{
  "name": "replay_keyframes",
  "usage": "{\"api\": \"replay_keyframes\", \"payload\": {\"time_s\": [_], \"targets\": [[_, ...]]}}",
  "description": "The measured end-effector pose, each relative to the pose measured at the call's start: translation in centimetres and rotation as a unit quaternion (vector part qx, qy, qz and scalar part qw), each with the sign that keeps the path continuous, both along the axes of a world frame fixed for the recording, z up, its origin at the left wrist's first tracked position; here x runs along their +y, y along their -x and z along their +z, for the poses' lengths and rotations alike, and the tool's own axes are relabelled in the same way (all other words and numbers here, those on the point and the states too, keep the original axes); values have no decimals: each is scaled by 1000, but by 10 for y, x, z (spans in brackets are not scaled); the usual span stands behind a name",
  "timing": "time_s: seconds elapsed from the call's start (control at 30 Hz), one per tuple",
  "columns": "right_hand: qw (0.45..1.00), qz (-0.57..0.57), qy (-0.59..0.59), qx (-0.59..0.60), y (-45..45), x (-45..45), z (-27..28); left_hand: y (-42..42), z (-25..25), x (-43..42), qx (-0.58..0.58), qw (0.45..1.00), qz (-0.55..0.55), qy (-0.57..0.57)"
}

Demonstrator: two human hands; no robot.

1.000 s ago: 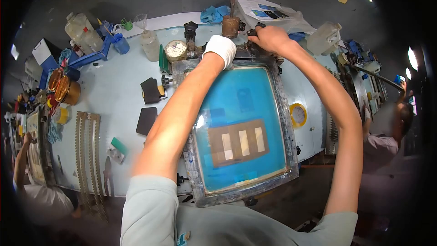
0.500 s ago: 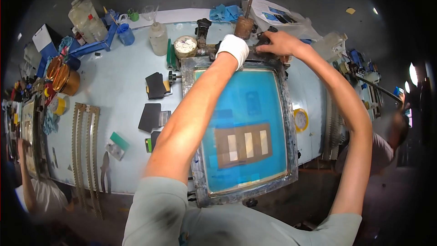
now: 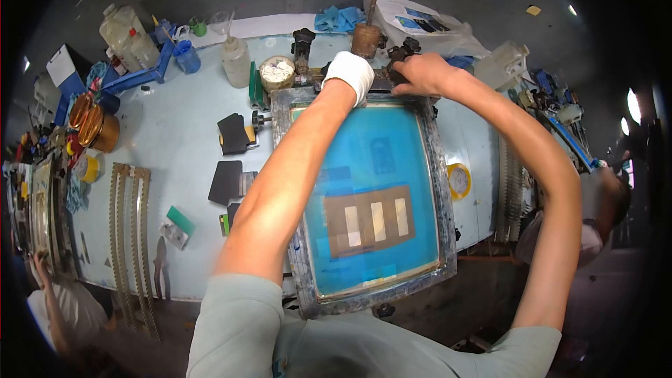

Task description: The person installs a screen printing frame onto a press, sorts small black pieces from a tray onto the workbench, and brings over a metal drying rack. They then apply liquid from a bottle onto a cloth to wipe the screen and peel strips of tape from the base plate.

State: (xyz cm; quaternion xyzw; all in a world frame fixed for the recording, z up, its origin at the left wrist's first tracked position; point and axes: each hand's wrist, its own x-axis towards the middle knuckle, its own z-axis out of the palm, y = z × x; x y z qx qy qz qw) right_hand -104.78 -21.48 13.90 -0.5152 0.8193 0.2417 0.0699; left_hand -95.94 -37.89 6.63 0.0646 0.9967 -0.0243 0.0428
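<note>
Pale blue tabletop (image 3: 185, 143): running wide across my head view, with tools and containers lying all over it.
Rectangular grey metal frame (image 3: 444, 238): sitting at the tabletop's near edge, right in front of the person, its far end reaching up to both hands.
Translucent bright-blue panel (image 3: 385, 266): filling that frame, and I'm seeing it partly covered by the left forearm.
Long, pale grey toothed strips (image 3: 133, 231): lying side by side, well to the left of the frame.
Brown rectangle with three pale bars (image 3: 365, 222): showing in the panel's nearer half.
Right hand (image 3: 427, 73): working bare at the frame's far right corner, fingers bending beside a black knobbed clamp (image 3: 404, 49), thumb standing apart below; whether they're pinching it, I'm not able to tell.
Left hand, covered in white cloth (image 3: 350, 73): hanging over the frame's far edge; its fingers are hiding from me, so I can't tell their state.
Rusty-brown pot with a stick (image 3: 365, 40): standing just beyond the left hand.
Round tub of white bits (image 3: 276, 84): sitting near the frame's far left corner.
Yellow tape roll (image 3: 458, 194): lying just right of the frame.
</note>
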Motion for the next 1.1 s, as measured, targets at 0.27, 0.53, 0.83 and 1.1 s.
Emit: {"api": "replay_keyframes", "payload": {"time_s": [0.27,0.53,0.83,1.1], "targets": [[987,-132,83,39,-12,-6,-19,-4,-1,2,10,1000,8,-15],[952,163,240,101,26,16,-62,-6,1,0,44,999,-2,8],[973,-143,125,135,-1,-6,-65,-8,3,2,15,1000,3,-6],[961,-216,68,156,-17,-19,-55,-16,9,4,16,1000,13,-4]]}}
